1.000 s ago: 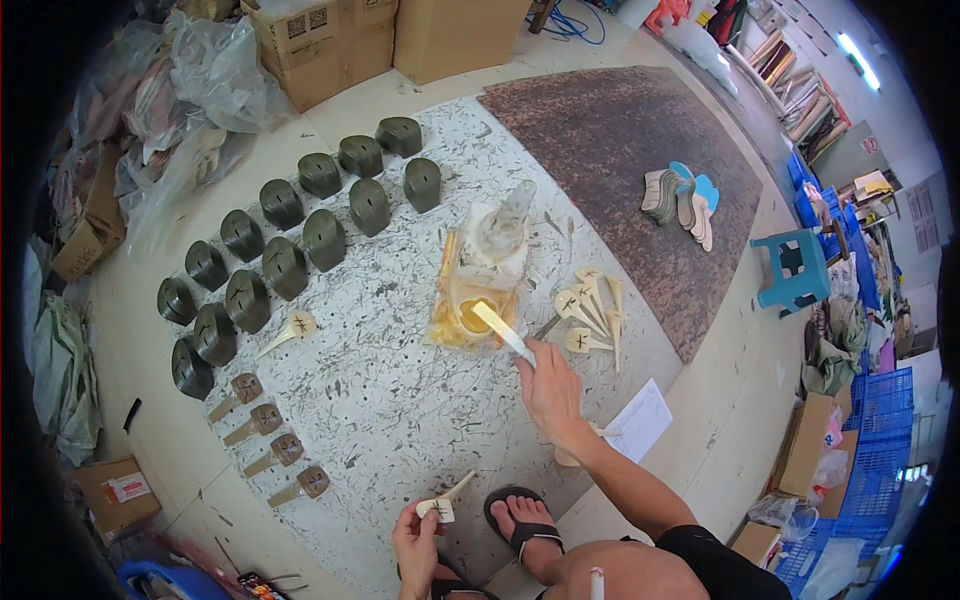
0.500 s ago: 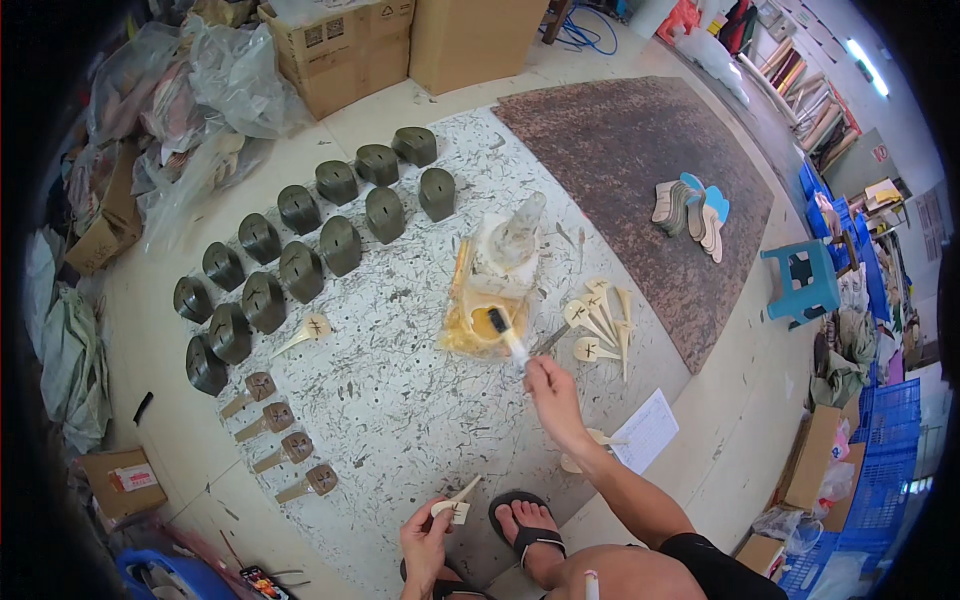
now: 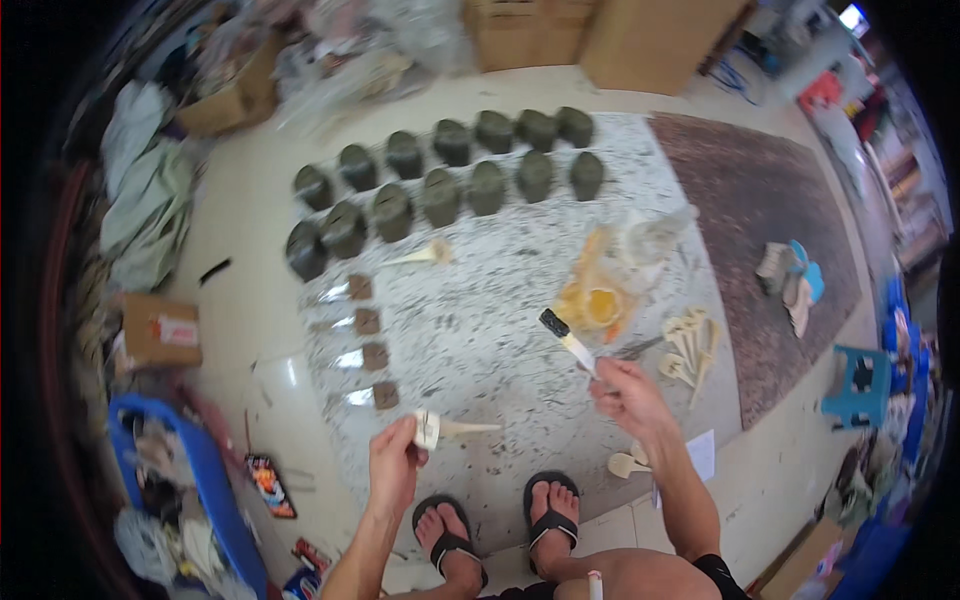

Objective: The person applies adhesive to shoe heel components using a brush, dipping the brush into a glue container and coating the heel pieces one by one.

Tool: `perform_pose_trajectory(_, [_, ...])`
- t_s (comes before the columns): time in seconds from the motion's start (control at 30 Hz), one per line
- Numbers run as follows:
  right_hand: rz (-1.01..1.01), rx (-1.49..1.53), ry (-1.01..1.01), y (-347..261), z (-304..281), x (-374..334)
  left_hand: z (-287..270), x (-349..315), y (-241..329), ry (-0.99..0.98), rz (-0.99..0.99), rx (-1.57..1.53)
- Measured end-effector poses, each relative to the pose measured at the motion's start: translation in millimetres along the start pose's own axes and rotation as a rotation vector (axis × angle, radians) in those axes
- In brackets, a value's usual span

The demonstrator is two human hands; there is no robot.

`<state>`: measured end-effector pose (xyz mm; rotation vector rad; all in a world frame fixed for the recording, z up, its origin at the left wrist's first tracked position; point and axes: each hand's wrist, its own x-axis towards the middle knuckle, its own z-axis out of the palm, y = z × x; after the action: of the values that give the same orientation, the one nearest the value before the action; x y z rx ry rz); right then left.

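Note:
My left hand (image 3: 393,460) pinches the wide end of a pale spoon-shaped piece (image 3: 428,430), whose thin tail points right over the speckled board. In my right hand (image 3: 628,395) is a brush (image 3: 575,350) with a pale handle and dark bristles, raised in the air and tilted toward the upper left. Just beyond the brush lies an open pool of yellow liquid (image 3: 602,306) on a stained sheet. Similar pale pieces (image 3: 685,345) are fanned out to the right of it, and another pale piece (image 3: 432,252) lies by the dark green cup-like shapes (image 3: 441,196).
Brown tailed pieces (image 3: 367,321) line the left of the white speckled board (image 3: 470,330). A dark brown sheet (image 3: 770,190) adjoins it, bearing stacked cut shapes (image 3: 797,285). A teal stool (image 3: 860,385) stands right, a blue basket (image 3: 190,450) and phone (image 3: 270,485) left.
The brush has come away from the yellow pool, back toward me. My left hand has raised the pale piece and turned its tail rightward. The view has swung left.

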<state>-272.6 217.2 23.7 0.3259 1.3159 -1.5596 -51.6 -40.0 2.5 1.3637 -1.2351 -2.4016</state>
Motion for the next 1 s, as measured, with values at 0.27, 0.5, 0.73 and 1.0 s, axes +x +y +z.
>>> perform_pose_trajectory(0.27, [-0.656, -0.919, -0.250, -18.3, 97.1, -21.8, -22.7, -0.1, 29.9, -0.055, -0.209, -0.392])
perform_pose_trajectory(0.5, [-1.186, -1.470, -0.098, -1.5, 130.4, -34.0, -14.6, -10.6, 34.1, -0.097, -0.252, -0.330])
perform_pose_trajectory(0.73, [-1.273, -1.448, -0.079, 8.1, 118.2, -33.6, -10.2, -10.8, 37.6, -0.073, -0.222, -0.310])
perform_pose_trajectory(1.0, [-1.214, -1.425, -0.244, 13.7, 110.8, -37.3, -22.5, -9.1, 42.7, -0.091, -0.189, -0.310])
